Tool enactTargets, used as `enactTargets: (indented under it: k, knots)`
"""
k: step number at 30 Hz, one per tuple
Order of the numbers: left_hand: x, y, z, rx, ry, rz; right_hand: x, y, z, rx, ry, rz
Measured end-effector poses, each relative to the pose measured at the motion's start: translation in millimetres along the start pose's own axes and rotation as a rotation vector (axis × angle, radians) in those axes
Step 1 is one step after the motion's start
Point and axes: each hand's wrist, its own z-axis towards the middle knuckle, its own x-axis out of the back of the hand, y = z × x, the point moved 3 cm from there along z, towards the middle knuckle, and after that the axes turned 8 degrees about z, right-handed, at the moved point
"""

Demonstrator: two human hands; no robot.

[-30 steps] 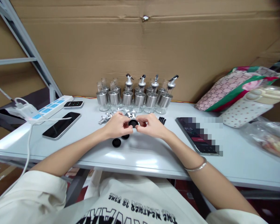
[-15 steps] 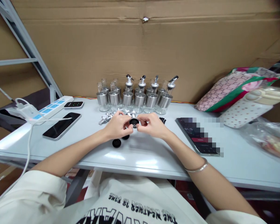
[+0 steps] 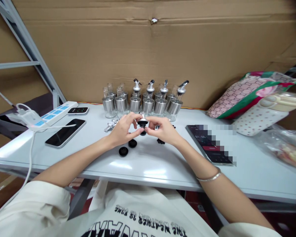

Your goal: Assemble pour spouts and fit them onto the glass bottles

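Observation:
Between my hands is a pourer stopper (image 3: 143, 122), silver on top with a black ribbed plug below. My left hand (image 3: 125, 130) pinches it from the left side, thumb low and fingers near the top. From the other side, my right hand (image 3: 163, 131) grips it in the same way. Two black round caps (image 3: 128, 147) lie on the table in front of my left hand. Silver pourer spouts (image 3: 111, 125) rest behind that hand. Small black parts (image 3: 160, 141) lie under my right hand, partly hidden. Behind stand several glass bottles (image 3: 148, 106) with steel sleeves, some fitted with pourers.
On the left are a phone (image 3: 65, 133), a power strip (image 3: 58, 113) and a small device (image 3: 78, 111). To the right lie another phone (image 3: 207, 144), a patterned bag (image 3: 236, 93), a dotted bottle (image 3: 260, 118) and a plastic bag (image 3: 286, 146). Cardboard (image 3: 148, 52) walls the back.
The stopper has tipped upright between my fingers, so its silver top now shows above the black plug. Both hands have shifted slightly, uncovering a black cap and the small black parts.

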Motion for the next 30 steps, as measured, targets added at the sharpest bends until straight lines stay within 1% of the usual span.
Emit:
enactTargets:
  k: [7,9,11,12,13,15,16,17,19,22,24,26,30]
  knots:
    - [-1.4,-0.5,0.1,-0.068,-0.022,-0.001,-3.3,0.7,-1.8,0.037,-0.084,-0.089]
    - [-1.8,0.6,0.1,-0.090,-0.035,0.022,-1.0,1.3,-0.6,-0.003,-0.134,-0.082]
    - [-1.4,1.8,0.4,-0.143,-0.043,0.090,7.2,3.5,1.7,-0.073,-0.145,-0.067]
    - [-1.0,2.4,0.7,-0.180,-0.051,0.143,14.1,5.6,3.1,-0.112,-0.110,-0.074]
    - [-0.8,2.8,1.0,-0.221,-0.063,0.198,22.6,8.4,4.5,-0.148,-0.043,-0.105]
    - [-0.5,3.0,1.4,-0.292,-0.101,0.284,39.2,16.1,6.0,-0.229,0.084,-0.247]
    - [-0.6,2.7,1.5,-0.314,-0.124,0.303,45.0,20.9,6.1,-0.275,0.097,-0.349]
    - [-0.7,2.4,1.6,-0.326,-0.147,0.308,48.9,26.0,5.8,-0.322,0.080,-0.454]
    - [-1.0,1.9,1.5,-0.335,-0.179,0.298,51.9,35.4,4.4,-0.397,0.001,-0.647]
    - [-1.4,1.4,0.9,-0.331,-0.202,0.297,51.6,44.3,1.3,-0.474,-0.066,-0.842]
    - [-1.8,1.1,0.4,-0.333,-0.219,0.313,51.3,47.7,-0.5,-0.516,-0.077,-0.888]
    - [-2.2,1.1,-0.2,-0.342,-0.241,0.325,50.2,50.9,-1.7,-0.531,-0.102,-0.889]
    - [-3.3,1.2,-0.9,-0.351,-0.279,0.314,46.4,58.1,-3.1,-0.495,-0.179,-0.891]
